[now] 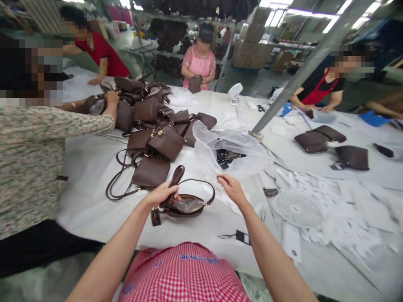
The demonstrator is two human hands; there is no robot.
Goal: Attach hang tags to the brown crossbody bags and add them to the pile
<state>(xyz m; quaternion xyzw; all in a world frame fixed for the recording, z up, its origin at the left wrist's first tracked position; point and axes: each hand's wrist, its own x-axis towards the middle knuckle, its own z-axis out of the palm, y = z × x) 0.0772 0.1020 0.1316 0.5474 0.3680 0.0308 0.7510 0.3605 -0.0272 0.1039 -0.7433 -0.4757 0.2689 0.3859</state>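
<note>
Near the table's front edge a small dark brown handbag (185,213) lies with its top open, showing a light lining. My left hand (163,195) is closed on its left end, by the folded strap (176,176). A thin strap loops over to a gold-coloured fitting on the right, and a dark tag (155,217) hangs at the left. My right hand (231,188) is apart from the handbag, its fingers bent together; anything between them is too small to make out. Just beyond it sits a clear plastic bag (204,136) with black tags (231,156) inside.
A pile of brown handbags (146,110) covers the left; a co-worker's hand (111,102) reaches into it. A slanted metal pole (283,98) rises beyond. White scraps (340,218) and a round white fan grille (297,208) lie right. Other people work around the table (91,176).
</note>
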